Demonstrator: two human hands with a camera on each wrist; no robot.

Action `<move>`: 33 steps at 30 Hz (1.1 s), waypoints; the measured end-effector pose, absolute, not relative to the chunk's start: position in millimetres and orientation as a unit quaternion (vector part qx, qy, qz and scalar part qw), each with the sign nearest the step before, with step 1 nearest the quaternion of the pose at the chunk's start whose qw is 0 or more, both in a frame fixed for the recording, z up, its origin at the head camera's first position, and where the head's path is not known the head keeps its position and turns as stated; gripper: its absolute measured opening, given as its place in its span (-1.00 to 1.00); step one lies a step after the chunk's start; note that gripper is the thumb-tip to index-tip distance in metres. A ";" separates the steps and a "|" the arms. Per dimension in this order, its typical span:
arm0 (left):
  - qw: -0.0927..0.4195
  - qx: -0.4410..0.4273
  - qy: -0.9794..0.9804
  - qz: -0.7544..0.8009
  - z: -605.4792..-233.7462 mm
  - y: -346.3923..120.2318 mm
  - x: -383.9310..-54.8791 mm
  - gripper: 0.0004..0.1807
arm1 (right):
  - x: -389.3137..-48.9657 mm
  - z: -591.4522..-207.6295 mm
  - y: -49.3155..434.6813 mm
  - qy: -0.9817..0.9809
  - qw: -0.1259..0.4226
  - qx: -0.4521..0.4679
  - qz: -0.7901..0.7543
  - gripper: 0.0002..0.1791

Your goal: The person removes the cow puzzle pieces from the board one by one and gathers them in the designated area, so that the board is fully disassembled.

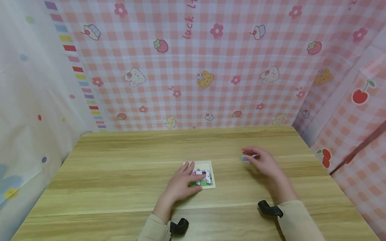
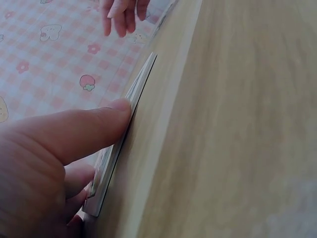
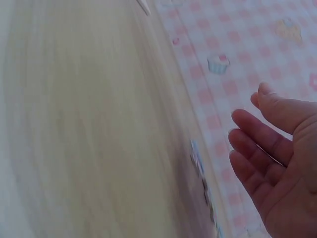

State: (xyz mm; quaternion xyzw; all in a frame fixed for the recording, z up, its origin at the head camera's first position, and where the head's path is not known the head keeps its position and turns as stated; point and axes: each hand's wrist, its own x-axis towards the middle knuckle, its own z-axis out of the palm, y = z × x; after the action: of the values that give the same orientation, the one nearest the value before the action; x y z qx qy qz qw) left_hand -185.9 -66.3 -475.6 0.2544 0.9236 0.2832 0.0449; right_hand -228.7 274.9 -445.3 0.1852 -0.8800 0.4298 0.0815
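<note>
A small square picture board (image 1: 212,175) with a pale rim and a black-and-white cow picture (image 1: 208,177) lies flat on the table. My left hand (image 1: 179,186) rests over its left part, fingers spread; in the left wrist view the thumb (image 2: 94,130) touches the board's edge. To the right, my right hand (image 1: 266,164) hovers by a thin blue-tinted flat piece (image 1: 245,159), mostly hidden by the hand in the head view. The right wrist view shows this thin item (image 3: 205,186) edge-on at the table, apart from the loosely bent fingers (image 3: 260,161).
Both hands are above a wood-grain table (image 1: 114,194). A pink checked cloth (image 1: 193,67) hangs behind its far edge, with more cloth at both sides. Black wrist cameras (image 1: 180,226) sit at the beige sleeves (image 1: 298,221).
</note>
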 end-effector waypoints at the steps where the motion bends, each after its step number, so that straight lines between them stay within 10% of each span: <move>1: 0.044 0.254 0.924 0.283 -475.6 -66.0 -185.8 -0.54 | -229.0 -444.9 271.0 -0.880 0.082 0.190 0.428 -0.71; 33: 0.024 0.216 0.917 0.334 -469.4 -105.0 -212.6 -0.12 | -225.0 -453.1 156.0 -0.848 -0.016 0.323 0.420 -0.69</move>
State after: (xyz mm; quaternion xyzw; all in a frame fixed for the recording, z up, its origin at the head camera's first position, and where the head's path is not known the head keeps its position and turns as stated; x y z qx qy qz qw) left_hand -212.6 -105.0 -469.4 0.2163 0.9171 0.3339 0.0237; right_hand -225.0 156.0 -453.1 0.3228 -0.8481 0.4198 -0.0165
